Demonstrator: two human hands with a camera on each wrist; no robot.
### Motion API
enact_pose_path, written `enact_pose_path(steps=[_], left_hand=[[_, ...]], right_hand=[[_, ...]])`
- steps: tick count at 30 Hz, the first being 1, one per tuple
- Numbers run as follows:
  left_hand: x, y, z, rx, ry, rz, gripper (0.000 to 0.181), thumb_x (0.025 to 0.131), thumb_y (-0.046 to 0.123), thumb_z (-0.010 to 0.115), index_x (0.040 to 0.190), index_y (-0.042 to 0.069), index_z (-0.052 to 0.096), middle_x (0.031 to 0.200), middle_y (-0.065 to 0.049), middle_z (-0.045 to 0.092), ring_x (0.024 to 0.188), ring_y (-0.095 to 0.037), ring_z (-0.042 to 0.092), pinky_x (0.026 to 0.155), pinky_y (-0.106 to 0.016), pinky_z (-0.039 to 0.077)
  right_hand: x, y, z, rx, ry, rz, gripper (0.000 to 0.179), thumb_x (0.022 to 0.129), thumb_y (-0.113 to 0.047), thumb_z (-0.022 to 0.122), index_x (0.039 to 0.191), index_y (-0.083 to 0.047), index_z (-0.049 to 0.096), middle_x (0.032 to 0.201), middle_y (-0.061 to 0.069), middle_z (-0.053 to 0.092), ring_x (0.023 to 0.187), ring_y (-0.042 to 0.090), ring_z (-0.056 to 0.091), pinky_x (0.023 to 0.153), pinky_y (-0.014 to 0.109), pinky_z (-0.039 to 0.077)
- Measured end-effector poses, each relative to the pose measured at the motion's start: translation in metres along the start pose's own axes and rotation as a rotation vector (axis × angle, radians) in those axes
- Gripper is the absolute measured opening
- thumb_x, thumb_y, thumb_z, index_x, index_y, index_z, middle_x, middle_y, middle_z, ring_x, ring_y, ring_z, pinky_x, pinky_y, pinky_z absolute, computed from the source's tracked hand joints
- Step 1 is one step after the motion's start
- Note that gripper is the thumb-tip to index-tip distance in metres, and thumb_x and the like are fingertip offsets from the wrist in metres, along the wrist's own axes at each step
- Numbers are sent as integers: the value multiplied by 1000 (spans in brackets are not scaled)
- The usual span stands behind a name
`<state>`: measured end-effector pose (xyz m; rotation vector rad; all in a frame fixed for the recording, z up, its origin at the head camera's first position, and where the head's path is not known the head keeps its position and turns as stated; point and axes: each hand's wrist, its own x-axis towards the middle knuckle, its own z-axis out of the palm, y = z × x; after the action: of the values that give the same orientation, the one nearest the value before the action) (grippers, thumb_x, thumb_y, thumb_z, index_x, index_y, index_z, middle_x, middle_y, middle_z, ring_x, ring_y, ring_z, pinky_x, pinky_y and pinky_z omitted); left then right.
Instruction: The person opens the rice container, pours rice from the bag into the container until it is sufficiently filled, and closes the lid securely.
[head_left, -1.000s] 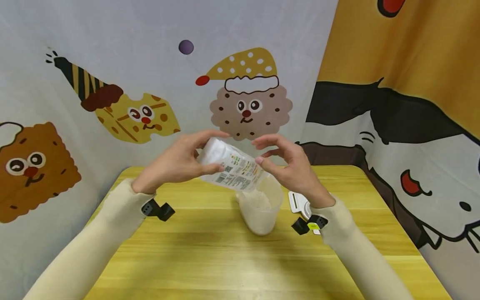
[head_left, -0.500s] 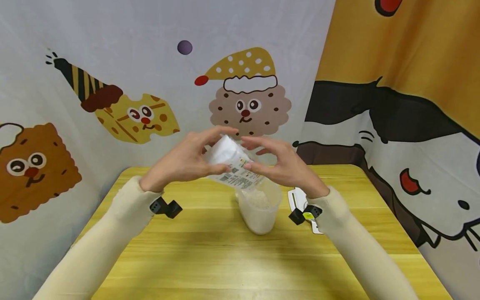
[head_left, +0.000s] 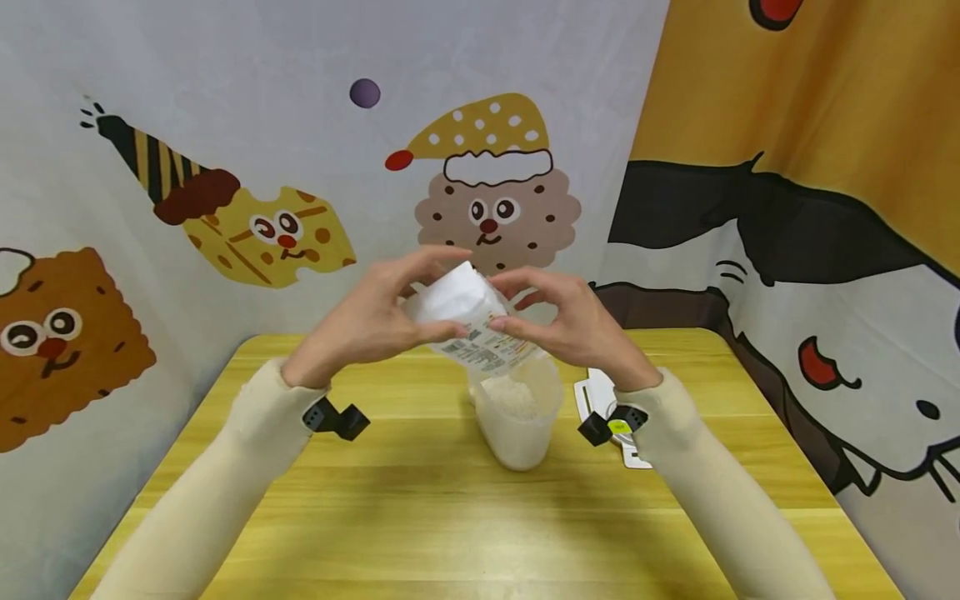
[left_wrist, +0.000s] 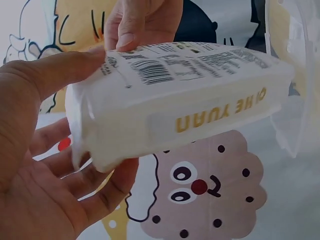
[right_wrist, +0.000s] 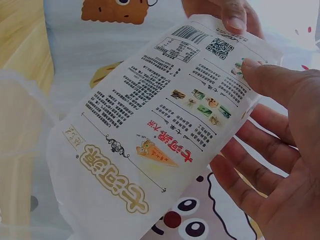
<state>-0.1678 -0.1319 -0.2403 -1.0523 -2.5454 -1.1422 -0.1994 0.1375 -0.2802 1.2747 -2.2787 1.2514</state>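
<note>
A white printed rice bag (head_left: 474, 321) hangs tilted over a translucent plastic container (head_left: 517, 442), its bottom end raised and its mouth end low at the rim. Pale grains of rice (head_left: 513, 397) lie inside the container. My left hand (head_left: 375, 312) grips the bag's bottom end, thumb on the printed face and fingers beneath, as the left wrist view shows. From the other side my right hand (head_left: 573, 321) holds the bag between thumb and fingers. Printing and a barcode (right_wrist: 191, 34) face the right wrist camera. The bag's mouth is hidden in the head view.
To the container's right, a flat white plastic piece (head_left: 597, 387) lies on the wooden table (head_left: 360, 500), partly covered by the right wrist and its camera (head_left: 611, 423). A cartoon-printed curtain (head_left: 300, 133) hangs close behind the table.
The bag has tipped more steeply, its bottom end rising and shifting right. My left hand has moved right with it, and my right hand has come left onto the bag's side.
</note>
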Motion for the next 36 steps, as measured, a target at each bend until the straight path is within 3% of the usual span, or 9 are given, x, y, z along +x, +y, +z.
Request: enact_pose_path(steps=[4,12,18,24,29,36], left_hand=[[-4,-6,4,-53,87,-25,72,82,23,89,145,26,55,110,4,70,95,-11,64,78,-33,57],[-14,-18,17,-285,196,-40,56,84,10,85,134,15,62,123,-2,68,102,-19,69,93,-31,62],[-14,-23,23,-369,263,-23,40,85,5,83,122,7,67,114,-8,72,100,-22,72,91,-36,63],[-12,-25,26,-378,301,-12,40,86,5,83,122,4,66,111,-12,76,95,-20,75,86,-37,65],[-9,-30,31,-449,315,0,42,86,3,81,125,2,64,110,-13,76,95,-23,76,84,-39,65],[-13,-38,49,-523,325,3,61,85,-2,81,139,6,56,127,-10,69,111,-21,70,90,-37,64]], right_hand=[[0,1,-2,17,23,20,40,89,-14,81,128,-14,69,123,-1,71,109,11,66,93,40,61],[-1,-1,-5,70,61,60,40,89,-9,81,127,-11,68,122,2,71,107,13,65,92,42,61],[-2,-1,-6,98,61,93,39,88,-9,81,125,-11,68,121,2,70,106,15,65,92,43,61],[-2,1,-5,93,70,115,34,90,-10,80,122,-10,69,119,3,71,104,16,67,93,35,61],[-2,-1,-6,76,92,168,31,91,-13,79,120,-10,69,118,2,70,102,15,68,93,34,60],[-4,2,-6,120,128,205,33,90,-13,80,121,-11,68,118,2,69,104,16,67,94,34,60]])
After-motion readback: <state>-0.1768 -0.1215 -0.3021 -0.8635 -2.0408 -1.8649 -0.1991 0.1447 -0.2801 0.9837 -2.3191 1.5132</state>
